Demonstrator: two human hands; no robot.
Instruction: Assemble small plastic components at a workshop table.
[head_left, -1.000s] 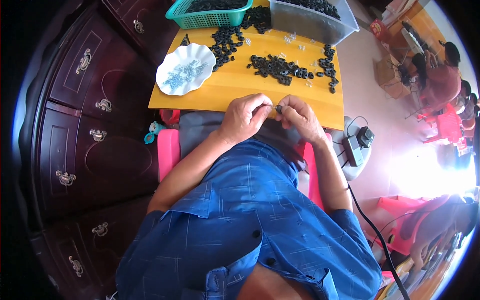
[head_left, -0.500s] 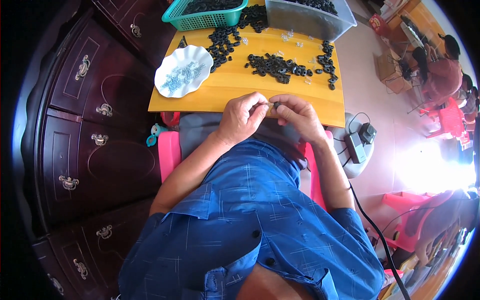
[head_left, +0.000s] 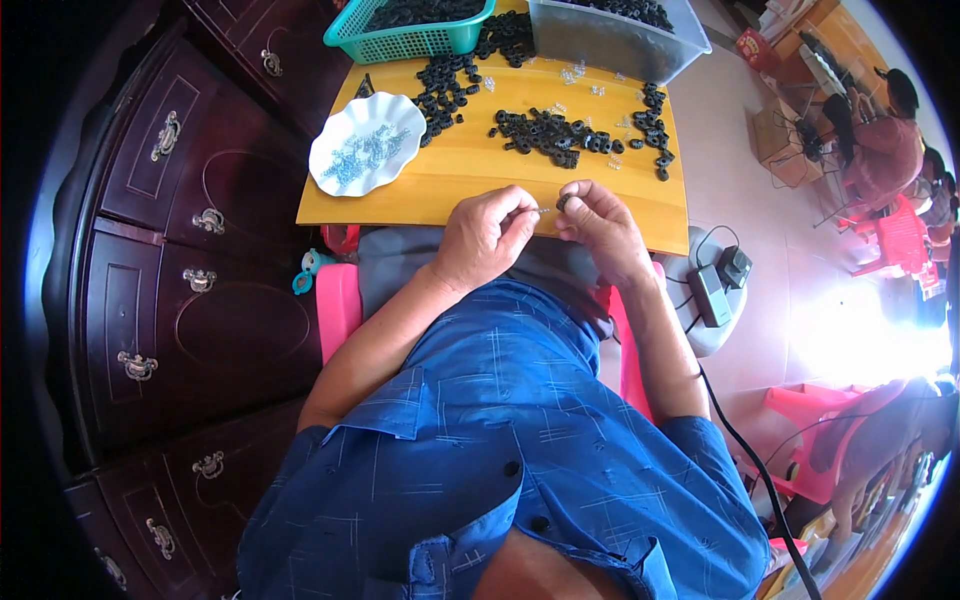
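Observation:
Over the near edge of the yellow table, my left hand (head_left: pixel 485 235) pinches a small metal spring (head_left: pixel 543 210) whose end sticks out toward the right. A short gap away, my right hand (head_left: pixel 605 228) is closed, thumb and fingertips gripping a small round black plastic part (head_left: pixel 564 202). The part and the spring are apart. Left of my hands, a white scalloped dish (head_left: pixel 396 112) holds many springs of the same look. Loose black parts (head_left: pixel 550 135) lie in a heap beyond my hands, with a few springs (head_left: pixel 614 162) scattered among them.
A green basket (head_left: pixel 420 42) and a clear plastic bin (head_left: pixel 620 45), both with black parts in them, stand at the table's far side. Dark drawers (head_left: pixel 240 240) rise at the left. A grey power adapter (head_left: pixel 711 295) sits on the right; people work farther off.
My right hand has drawn away to the right with the black part, opening a gap from the spring. My left hand stays nearly where it was.

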